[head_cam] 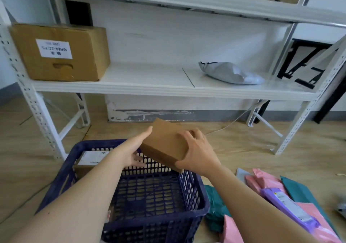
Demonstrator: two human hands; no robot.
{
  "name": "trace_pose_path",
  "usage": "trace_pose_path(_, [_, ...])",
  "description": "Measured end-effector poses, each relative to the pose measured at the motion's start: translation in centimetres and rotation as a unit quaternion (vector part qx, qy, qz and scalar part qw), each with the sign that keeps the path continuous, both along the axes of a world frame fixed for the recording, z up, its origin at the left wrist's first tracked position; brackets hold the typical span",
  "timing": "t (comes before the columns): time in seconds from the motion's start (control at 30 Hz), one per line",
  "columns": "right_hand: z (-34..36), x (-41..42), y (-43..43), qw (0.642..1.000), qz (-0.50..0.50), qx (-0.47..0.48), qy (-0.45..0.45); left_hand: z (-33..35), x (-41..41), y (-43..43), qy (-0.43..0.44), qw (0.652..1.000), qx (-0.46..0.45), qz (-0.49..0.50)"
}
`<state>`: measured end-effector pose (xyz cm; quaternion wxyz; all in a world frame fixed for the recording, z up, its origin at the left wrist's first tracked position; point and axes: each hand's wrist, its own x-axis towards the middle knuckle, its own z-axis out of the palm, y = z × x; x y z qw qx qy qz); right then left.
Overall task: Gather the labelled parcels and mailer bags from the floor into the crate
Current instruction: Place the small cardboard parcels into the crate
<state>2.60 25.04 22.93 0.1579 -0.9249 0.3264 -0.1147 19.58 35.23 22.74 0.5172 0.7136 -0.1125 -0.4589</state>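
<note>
Over crate [204,211] holding labelled box [91,158], parcel [164,143]

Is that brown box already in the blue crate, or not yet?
Out. The left hand and right hand hold the brown box tilted over the far rim of the crate.

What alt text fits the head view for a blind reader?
The left hand and right hand hold a brown cardboard parcel tilted above a dark blue crate that contains a labelled box. Pink, purple and teal mailer bags lie on the floor to its right.
</note>
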Motion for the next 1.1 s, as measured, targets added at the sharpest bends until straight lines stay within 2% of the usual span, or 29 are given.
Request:
trace_pose_path(0.17, [0.2, 1.3, 1.4, 0.998, 0.051, -0.043, -0.013, -0.9, 1.5, 2.0, 0.067, 0.998, 0.010, -0.015])
trace_pose_path(0.3, [-0.3, 1.9, 1.6, 0.998, 0.051, -0.040, -0.014, -0.8, 2.3, 2.7, 0.106, 0.994, -0.031, 0.013])
trace_pose_path(0.63, [-1.1, 4.6, 2.9, 0.982, 0.137, -0.129, 0.024, -1.7, 5.0, 4.1, 0.142, 0.984, -0.053, 0.094])
trace_pose_path(0.77, [-1.7, 5.7, 3.2, 0.967, 0.183, -0.177, 0.034, -2.6, 6.2, 4.5, 0.161, 0.979, -0.023, 0.123])
trace_pose_path(0.9, [-2.7, 6.6, 2.9, 0.945, 0.221, -0.242, 0.019, -2.7, 6.9, 4.7, 0.172, 0.977, -0.007, 0.128])
trace_pose_path(1.03, [-3.2, 7.0, 2.9, 0.934, 0.234, -0.271, -0.011, -2.7, 7.4, 5.0, 0.176, 0.971, -0.043, 0.154])
trace_pose_path(1.1, [-3.2, 7.3, 3.1, 0.939, 0.231, -0.253, -0.023, -2.9, 7.6, 5.0, 0.164, 0.972, -0.053, 0.161])
